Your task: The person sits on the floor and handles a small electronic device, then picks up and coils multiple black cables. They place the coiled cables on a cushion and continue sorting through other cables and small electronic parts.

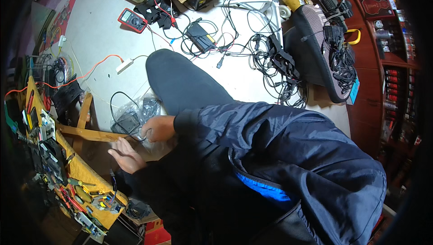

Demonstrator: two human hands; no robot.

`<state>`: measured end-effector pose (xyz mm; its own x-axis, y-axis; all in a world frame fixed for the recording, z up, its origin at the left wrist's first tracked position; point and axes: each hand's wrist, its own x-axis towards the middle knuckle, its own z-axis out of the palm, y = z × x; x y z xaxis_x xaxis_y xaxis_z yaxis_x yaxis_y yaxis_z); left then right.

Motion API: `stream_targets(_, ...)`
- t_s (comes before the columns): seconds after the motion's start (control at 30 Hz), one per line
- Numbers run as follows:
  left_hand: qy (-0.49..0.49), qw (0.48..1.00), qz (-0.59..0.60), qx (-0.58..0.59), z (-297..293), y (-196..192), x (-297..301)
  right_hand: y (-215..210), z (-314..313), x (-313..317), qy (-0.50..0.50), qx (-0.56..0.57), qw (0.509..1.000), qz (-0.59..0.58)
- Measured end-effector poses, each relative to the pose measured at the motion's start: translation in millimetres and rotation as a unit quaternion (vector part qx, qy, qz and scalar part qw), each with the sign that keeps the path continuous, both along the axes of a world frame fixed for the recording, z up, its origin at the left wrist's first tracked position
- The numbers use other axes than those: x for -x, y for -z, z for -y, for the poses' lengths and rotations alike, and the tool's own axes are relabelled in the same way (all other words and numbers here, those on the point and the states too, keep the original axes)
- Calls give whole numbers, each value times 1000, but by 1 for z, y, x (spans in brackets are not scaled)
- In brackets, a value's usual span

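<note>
My right hand (158, 128) is closed with its fingers curled round a thin black cable (112, 106). The cable arcs up and left over a clear plastic bag (143, 105) on the floor. A dark boxy device (127, 121), perhaps a power adapter, lies in or under the bag. Just below and left, my left hand (127, 155) is turned palm up, its fingers stretched out and its thumb apart. No object shows in that palm. Its fingertips come close to the wooden bar of the bench and to the cable's lower part.
On the left stands a wooden bench (97, 206) crowded with screwdrivers and pliers. Ahead on the white floor lie a red multimeter (132, 20), a black power supply (200, 36) and tangled cables. A chair (315, 33) piled with cables stands at right, beside reddish shelves (361, 82).
</note>
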<state>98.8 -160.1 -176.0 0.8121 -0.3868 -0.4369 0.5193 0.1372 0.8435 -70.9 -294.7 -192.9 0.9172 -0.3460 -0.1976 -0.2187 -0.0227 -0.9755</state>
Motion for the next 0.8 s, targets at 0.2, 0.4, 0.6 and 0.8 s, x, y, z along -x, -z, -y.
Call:
stream_targets(0.2,-24,985,165,-51,28,-37,-17,-36,-1,33,28,-87,995,-40)
stream_targets(0.4,-77,977,194,32,35,-43,-19,-46,-26,77,152,-130,979,-38)
stream_targets(0.6,43,977,194,75,68,-37,9,-84,-4,136,265,-148,947,105)
stream_targets(0.8,83,977,195,31,80,-34,20,-88,11,285,508,-123,819,236)
